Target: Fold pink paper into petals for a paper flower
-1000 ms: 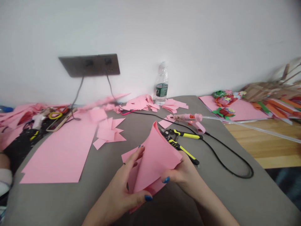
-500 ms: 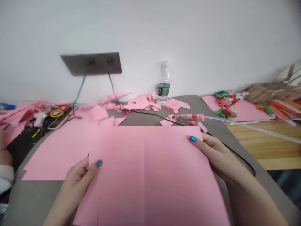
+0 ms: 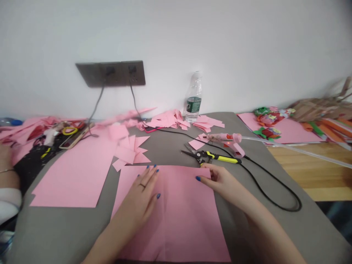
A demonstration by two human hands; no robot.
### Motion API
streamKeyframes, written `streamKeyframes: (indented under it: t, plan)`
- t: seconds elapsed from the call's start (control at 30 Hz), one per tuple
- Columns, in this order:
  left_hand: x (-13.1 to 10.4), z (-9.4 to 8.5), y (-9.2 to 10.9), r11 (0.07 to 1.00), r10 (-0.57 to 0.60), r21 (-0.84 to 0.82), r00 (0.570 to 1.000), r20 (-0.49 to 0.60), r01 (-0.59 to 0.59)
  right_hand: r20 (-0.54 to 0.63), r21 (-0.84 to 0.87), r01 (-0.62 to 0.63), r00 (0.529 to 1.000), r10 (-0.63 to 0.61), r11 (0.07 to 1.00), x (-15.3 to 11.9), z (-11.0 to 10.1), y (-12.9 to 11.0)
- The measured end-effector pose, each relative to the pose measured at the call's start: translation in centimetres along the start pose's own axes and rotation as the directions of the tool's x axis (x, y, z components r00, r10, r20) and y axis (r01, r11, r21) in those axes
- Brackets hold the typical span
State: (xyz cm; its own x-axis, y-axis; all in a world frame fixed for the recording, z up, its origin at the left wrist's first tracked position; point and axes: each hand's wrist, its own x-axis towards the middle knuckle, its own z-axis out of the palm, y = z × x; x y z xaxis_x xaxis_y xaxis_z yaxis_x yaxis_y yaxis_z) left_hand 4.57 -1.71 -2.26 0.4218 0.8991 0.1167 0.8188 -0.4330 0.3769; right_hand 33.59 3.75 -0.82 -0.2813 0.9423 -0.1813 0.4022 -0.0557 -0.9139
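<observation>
- White sleeve (image 3: 11,201), one, on a co-worker's arm at the left edge.
- Large pink sheets (image 3: 74,174) on the grey table (image 3: 60,234): the stepped lower corner suggests at least two. One phone (image 3: 76,137) lies by their far end.
- Small cut pieces (image 3: 125,151) overlap just beside them, too jumbled to count.
- Left hand (image 3: 137,198): spread, palm down on the left half of the creased sheet (image 3: 189,209).
- The creased sheet, seemingly one, lies on the table before the person, a fold line down its middle. It should be light, fairly stiff yet bendable, easily dented and apt to slide; best held by its outer edges or top corners, with a flat palm steadying it.
- Water bottle (image 3: 194,104): one, upright behind.
- Right hand (image 3: 220,179): thumb and fingers pinch the sheet's top right corner.
- Yellow-and-black cutters (image 3: 224,158), one pair, just beyond that hand; then one pink glue gun (image 3: 236,138) with one clear glue stick (image 3: 291,149).
- Red flowers (image 3: 268,119), at least two, farthest right.
</observation>
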Motion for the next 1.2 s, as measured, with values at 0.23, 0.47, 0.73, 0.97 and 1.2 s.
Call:
streamKeyframes:
  t: [0.23,0.47,0.73,0.97,1.2]
  plan:
    - [2.5,4.0,1.1,0.981,-0.131,0.141,0.990,-0.049,0.136,-0.107,-0.052,-0.008,0.994,0.003,0.999,-0.1,1.5,0.7]
    - [2.4,4.4,1.4,0.970,-0.104,0.211,0.990,-0.098,0.123,-0.282,-0.126,0.082,0.952,-0.115,0.989,0.2,2.9,2.3]
    - [2.5,4.3,1.6,0.964,-0.093,0.241,0.993,-0.077,0.109,-0.270,-0.193,0.015,0.961,-0.067,0.981,-0.8,3.1,3.0]
    - [2.5,4.3,1.6,0.965,-0.108,0.234,0.992,-0.063,0.120,-0.291,-0.138,0.019,0.955,-0.059,0.990,-0.9,2.8,3.2]
    - [2.2,4.2,1.4,0.970,-0.084,0.222,0.994,-0.074,0.099,-0.251,0.106,-0.048,0.965,0.073,0.993,-1.3,3.1,2.8]
